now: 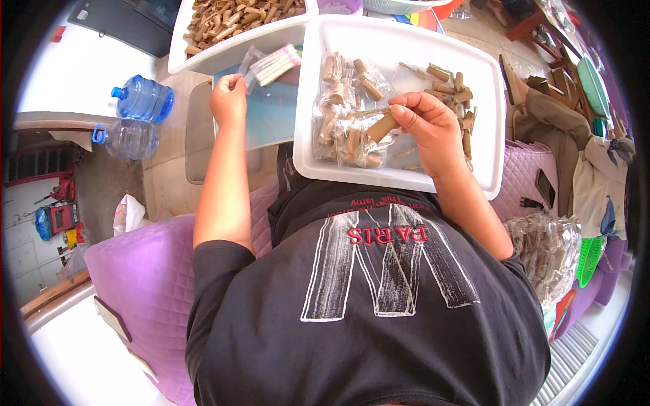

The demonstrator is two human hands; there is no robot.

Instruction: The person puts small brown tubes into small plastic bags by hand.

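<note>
My left hand is closed in a pinch at the edge of a clear plastic bag of slim white sticks with pinkish ends. Over the white tray, the fingers of my right hand pinch the top of a small clear bag with a short brown tube inside. Beneath it, several similar bagged brown tubes lie in the tray's left part. More brown pieces are scattered on its right side, partly hidden by my right hand.
Behind on the left, a white bin is heaped with brown pieces. A blue surface lies under my left hand. Two large water bottles stand at left. Purple quilted seating surrounds me, with a pile of filled clear bags at right.
</note>
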